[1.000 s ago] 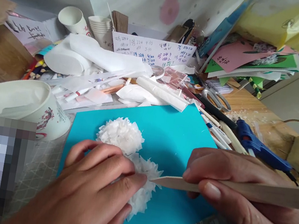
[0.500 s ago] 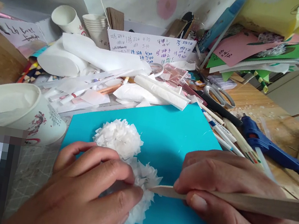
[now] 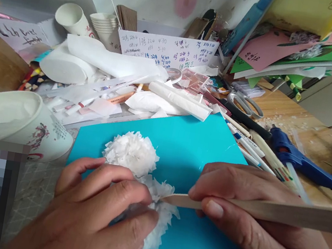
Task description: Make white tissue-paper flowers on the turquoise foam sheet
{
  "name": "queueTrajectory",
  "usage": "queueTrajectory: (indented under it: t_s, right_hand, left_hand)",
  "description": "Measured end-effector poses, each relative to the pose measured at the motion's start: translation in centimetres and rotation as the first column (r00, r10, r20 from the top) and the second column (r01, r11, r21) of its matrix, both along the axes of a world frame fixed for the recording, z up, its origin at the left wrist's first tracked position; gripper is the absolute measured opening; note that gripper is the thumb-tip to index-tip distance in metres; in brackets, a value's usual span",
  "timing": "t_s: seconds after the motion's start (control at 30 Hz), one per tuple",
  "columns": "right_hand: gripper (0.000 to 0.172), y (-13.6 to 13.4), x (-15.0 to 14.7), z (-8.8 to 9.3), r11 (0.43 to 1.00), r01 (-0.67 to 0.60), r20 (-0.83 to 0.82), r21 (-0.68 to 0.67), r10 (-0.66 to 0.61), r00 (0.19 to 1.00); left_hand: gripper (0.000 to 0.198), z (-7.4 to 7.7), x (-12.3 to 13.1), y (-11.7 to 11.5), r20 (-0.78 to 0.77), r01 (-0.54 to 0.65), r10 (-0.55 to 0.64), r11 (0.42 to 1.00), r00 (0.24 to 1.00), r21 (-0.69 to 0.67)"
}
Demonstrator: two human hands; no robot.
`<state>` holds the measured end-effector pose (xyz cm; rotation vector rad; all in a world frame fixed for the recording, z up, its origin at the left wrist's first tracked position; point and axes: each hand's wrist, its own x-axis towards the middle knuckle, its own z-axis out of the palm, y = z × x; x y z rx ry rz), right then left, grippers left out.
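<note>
The left hand (image 3: pixel 106 212) curls over a white paper flower (image 3: pixel 160 225) and holds it, its thumb mostly hidden, near the middle of the blue sheet (image 3: pixel 194 146). The right hand (image 3: pixel 251 224) pinches a wooden stick (image 3: pixel 257 207) tight between thumb and finger. The stick's tip is farther in over the flower than a second ago. The stick lies almost level, its long way going side to side, its pointy end facing left. By the sheet's left edge is a big paper cup (image 3: pixel 54 137) with something pale inside; I can't tell what. A second white flower (image 3: pixel 132 153) sits just behind the held one. Past the sheet's far edge, near the wall, stand some stacked cups (image 3: pixel 102 31).
</note>
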<state>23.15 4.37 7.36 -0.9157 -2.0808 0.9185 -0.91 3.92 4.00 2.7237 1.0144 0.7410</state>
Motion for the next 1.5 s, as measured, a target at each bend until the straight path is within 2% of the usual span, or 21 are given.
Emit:
queueTrajectory:
  t_s: [0.13,0.33,0.53,0.67,0.83,0.93,1.07,1.13,1.2,1.27,1.3,1.33,1.43,1.47,1.5]
  right_hand:
    - [0.011,0.0,0.1,0.3,1.0,0.027,0.001,-0.01,-0.027,1.0]
    - [0.013,0.1,0.4,0.7,0.999,0.047,0.031,0.022,-0.048,0.998]
    - [0.011,-0.2,0.9,0.4,0.988,0.131,0.038,0.079,-0.134,0.99]
    - [0.01,-0.1,0.7,0.4,0.996,0.068,0.031,0.055,-0.07,0.997]
    - [0.013,0.2,-0.3,0.2,0.988,0.143,-0.015,-0.059,-0.144,0.989]
    - [0.012,0.3,-0.5,-0.4,0.963,0.179,-0.134,-0.2,-0.208,0.969]
    - [0.014,0.4,0.3,-0.9,0.912,0.177,-0.338,-0.371,-0.309,0.889]
    - [0.014,0.6,0.9,-0.5,0.921,0.223,-0.37,-0.319,-0.337,0.866]
    - [0.014,0.9,1.3,0.5,0.944,0.29,-0.337,-0.156,-0.327,0.883]
    - [0.014,1.5,1.0,1.7,0.953,0.302,-0.267,0.031,-0.283,0.921]
    - [0.015,2.0,0.6,2.3,0.954,0.283,-0.216,0.099,-0.257,0.942]
    - [0.017,2.6,-0.1,2.7,0.957,0.253,-0.156,0.145,-0.23,0.961]
    - [0.024,5.2,-3.1,3.4,0.962,0.149,0.109,0.227,-0.177,0.978]
    - [0.027,6.3,-4.4,3.4,0.954,0.104,0.251,0.282,-0.178,0.951]
    - [0.029,7.5,-5.7,3.3,0.949,0.031,0.429,0.315,-0.171,0.887]
  left_hand:
    - [0.017,0.0,0.0,-0.1,0.002,0.003,-0.003,1.0,1.0,-0.006]
    - [0.021,0.2,0.1,-0.2,-0.026,0.003,-0.003,1.0,1.0,-0.006]
    - [0.029,0.0,0.0,-0.1,-0.015,0.001,-0.001,1.0,1.0,-0.023]
    - [0.031,0.1,0.0,0.0,-0.031,0.008,-0.008,1.0,0.999,-0.012]
    - [0.03,0.4,0.1,-0.1,-0.039,0.007,-0.008,1.0,0.999,-0.022]
    - [0.027,0.4,0.1,-0.2,-0.027,0.0,-0.001,1.0,1.0,-0.022]
    - [0.019,0.0,0.1,-0.2,0.061,0.009,-0.012,0.999,0.998,0.052]
    - [0.016,0.0,0.2,-0.2,0.088,0.009,-0.015,0.998,0.996,0.069]
    - [0.016,0.2,0.2,-0.4,0.158,-0.005,-0.009,0.996,0.987,0.089]
    - [0.018,0.6,0.3,-0.7,0.242,-0.007,-0.015,0.996,0.97,0.089]
    - [0.018,0.8,0.4,-0.9,0.23,-0.02,0.013,0.999,0.973,0.029]
    - [0.017,0.9,0.6,-1.0,0.28,-0.028,0.017,0.999,0.96,0.035]
    - [0.021,0.6,1.1,-1.3,0.346,0.023,-0.089,0.981,0.934,0.19]
    - [0.023,0.4,1.2,-1.3,0.345,0.056,-0.145,0.966,0.927,0.254]
    - [0.024,0.2,1.4,-1.2,0.35,0.067,-0.177,0.95,0.92,0.306]
